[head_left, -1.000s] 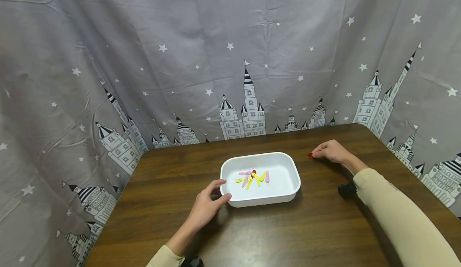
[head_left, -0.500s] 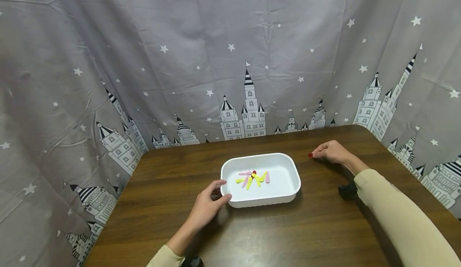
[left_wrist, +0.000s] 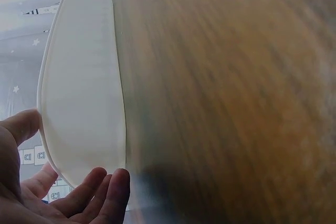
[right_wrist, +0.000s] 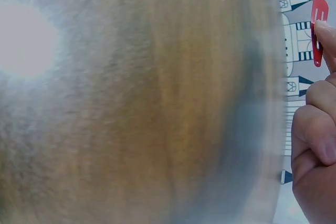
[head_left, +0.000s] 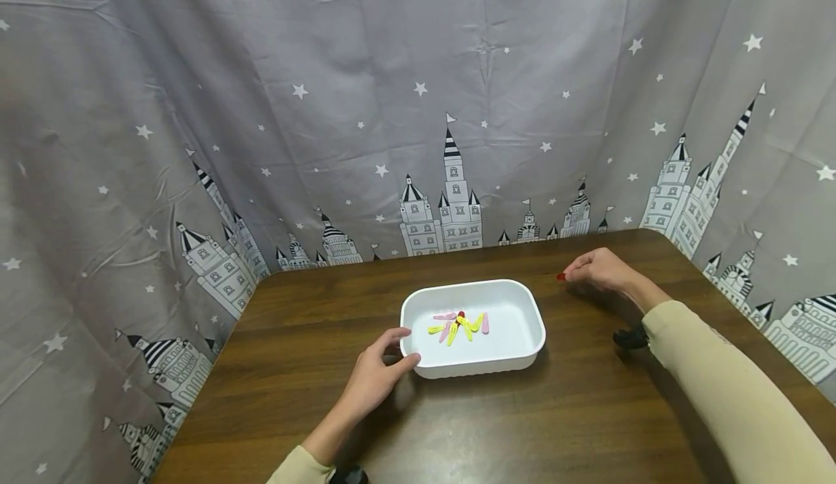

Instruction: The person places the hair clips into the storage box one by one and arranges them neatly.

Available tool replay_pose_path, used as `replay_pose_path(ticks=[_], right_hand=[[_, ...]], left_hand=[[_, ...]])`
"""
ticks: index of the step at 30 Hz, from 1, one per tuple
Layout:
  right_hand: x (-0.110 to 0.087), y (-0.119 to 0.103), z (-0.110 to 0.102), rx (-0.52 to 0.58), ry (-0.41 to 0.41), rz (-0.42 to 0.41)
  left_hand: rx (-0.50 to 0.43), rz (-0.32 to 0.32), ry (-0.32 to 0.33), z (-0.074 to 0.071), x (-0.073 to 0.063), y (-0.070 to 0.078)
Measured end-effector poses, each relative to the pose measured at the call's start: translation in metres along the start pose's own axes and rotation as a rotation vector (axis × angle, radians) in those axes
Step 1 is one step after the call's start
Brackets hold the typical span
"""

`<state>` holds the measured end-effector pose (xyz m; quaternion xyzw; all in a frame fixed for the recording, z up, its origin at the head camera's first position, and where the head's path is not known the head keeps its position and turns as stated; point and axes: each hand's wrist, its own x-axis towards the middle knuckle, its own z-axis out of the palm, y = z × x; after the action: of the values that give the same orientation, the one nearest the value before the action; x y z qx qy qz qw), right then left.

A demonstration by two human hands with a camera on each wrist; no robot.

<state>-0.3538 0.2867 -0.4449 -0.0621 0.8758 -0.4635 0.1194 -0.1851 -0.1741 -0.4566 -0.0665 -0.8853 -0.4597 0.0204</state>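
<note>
In the head view a white plastic tray sits on the wooden table, and my left hand holds its left end with thumb and fingers at the rim and wall. The left wrist view shows that hand's fingers along the tray's outer wall. Right of the tray, my right hand pinches a red snap hair clip between thumb and fingertip, close over the table. Inside the tray lies a small pile of yellow hair clips, pink hair clips and a red one partly covered.
The dark brown wooden table reaches back to a grey curtain printed with stars and castles. Black wrist straps show at both wrists.
My right hand has risen slightly from the table with the red hair clip. The left hand keeps its place on the tray, and the pile inside is the same.
</note>
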Motion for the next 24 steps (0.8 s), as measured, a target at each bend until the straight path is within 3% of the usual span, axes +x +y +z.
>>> replay_pose_path(ticks=[13, 24], right_hand=[[0.003, -0.018, -0.007, -0.006, -0.007, -0.043], [0.001, -0.042, -0.007, -0.166, 0.025, -0.153]], left_hand=[[-0.007, -0.004, 0.004, 0.001, 0.0, 0.0], [-0.014, -0.012, 0.003, 0.0, -0.001, 0.001]])
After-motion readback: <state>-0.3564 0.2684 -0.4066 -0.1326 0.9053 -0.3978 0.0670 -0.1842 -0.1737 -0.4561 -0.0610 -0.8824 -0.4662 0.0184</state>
